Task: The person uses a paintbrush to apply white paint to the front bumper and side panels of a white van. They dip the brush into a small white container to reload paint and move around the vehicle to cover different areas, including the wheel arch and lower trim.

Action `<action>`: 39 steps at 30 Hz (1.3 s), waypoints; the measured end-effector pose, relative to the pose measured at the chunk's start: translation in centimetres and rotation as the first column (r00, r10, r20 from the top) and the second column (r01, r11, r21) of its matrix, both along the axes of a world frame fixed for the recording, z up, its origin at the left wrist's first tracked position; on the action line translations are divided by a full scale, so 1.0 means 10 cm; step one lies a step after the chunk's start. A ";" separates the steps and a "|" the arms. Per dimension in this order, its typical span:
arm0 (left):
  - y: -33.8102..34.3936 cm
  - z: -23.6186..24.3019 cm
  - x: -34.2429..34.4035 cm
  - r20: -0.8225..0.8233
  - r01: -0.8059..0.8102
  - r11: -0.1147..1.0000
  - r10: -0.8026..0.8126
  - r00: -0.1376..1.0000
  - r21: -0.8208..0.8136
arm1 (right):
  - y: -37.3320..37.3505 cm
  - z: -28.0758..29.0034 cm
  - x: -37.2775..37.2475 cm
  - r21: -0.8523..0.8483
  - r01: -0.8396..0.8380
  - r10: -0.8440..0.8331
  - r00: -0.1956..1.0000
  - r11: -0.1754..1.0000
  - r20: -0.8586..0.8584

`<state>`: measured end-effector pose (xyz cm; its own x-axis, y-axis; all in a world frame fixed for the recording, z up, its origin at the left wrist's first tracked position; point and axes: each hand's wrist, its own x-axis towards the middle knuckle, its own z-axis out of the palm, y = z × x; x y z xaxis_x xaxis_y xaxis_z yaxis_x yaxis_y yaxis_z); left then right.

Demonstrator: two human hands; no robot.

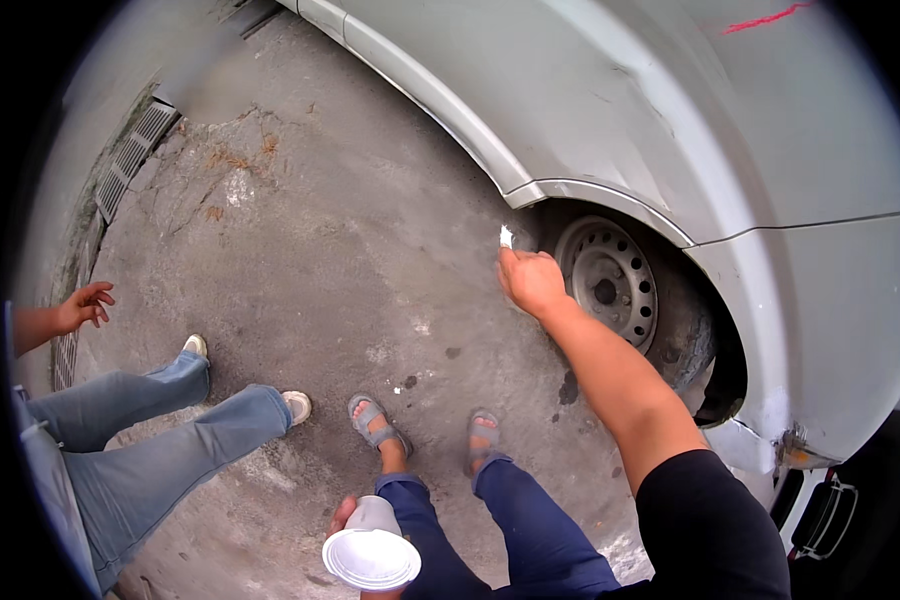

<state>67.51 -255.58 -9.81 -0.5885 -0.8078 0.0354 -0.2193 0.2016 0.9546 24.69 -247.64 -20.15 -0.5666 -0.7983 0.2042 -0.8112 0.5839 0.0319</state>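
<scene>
My left hand (342, 514) is wrapped round a white plastic cup (372, 548) low in the picture, in front of my legs. The cup's wide mouth tilts toward me, and its inside looks white. My right arm reaches out, and my right hand (532, 280) pinches a small white piece (506, 237) with a ragged tip; I cannot make out its exact kind. That hand is beside the steel wheel (606, 290) of a silver vehicle (620, 130), apart from the bodywork. My fingers on the far side are partly hidden.
Another person in blue jeans (180, 460) stands at the left, one hand (88, 306) held out with fingers spread. A metal drain grate (130, 160) runs along the left edge of the stained concrete ground (320, 250). The body by the wheel arch is scuffed.
</scene>
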 end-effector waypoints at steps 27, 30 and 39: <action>-1.37 -1.27 -0.02 0.183 0.026 0.987 0.004 0.983 -0.160 | -0.86 -0.95 -0.93 0.516 0.088 -0.026 0.992 0.852 -0.126; -1.37 -1.25 -0.04 0.207 0.029 0.987 0.004 0.978 -0.159 | -0.99 -0.84 -1.06 0.536 0.132 -0.039 0.983 0.834 -0.182; -1.38 -1.23 -0.08 0.267 0.005 0.996 0.018 0.963 -0.088 | -1.33 -0.85 -1.32 0.360 0.156 -0.100 0.981 0.920 -0.168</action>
